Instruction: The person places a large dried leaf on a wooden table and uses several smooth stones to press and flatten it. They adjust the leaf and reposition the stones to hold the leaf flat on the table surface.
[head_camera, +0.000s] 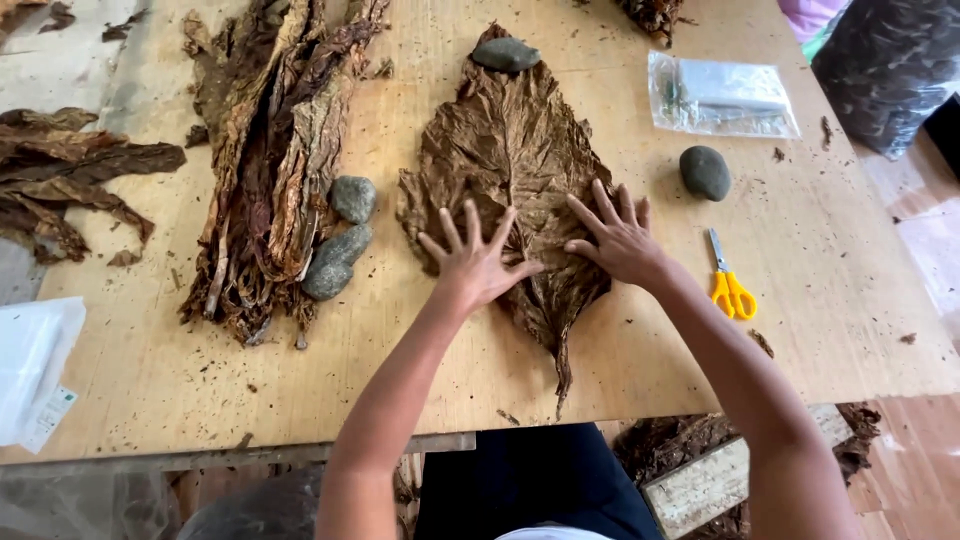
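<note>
On the wooden table (600, 360) before me, my left hand (474, 262) and my right hand (618, 238) lie flat with fingers spread wide, gripping nothing, both pressing on the lower half of a big dried brown leaf (510, 150) that lies stretched out with its stem toward me. At its far tip a grey stone (505, 54) rests on it. Left of it lie two more stones (340, 240) against a heap of dried leaves (265, 150); to the right sit another stone (705, 172), yellow-handled scissors (730, 285) and a clear plastic bag (720, 95).
</note>
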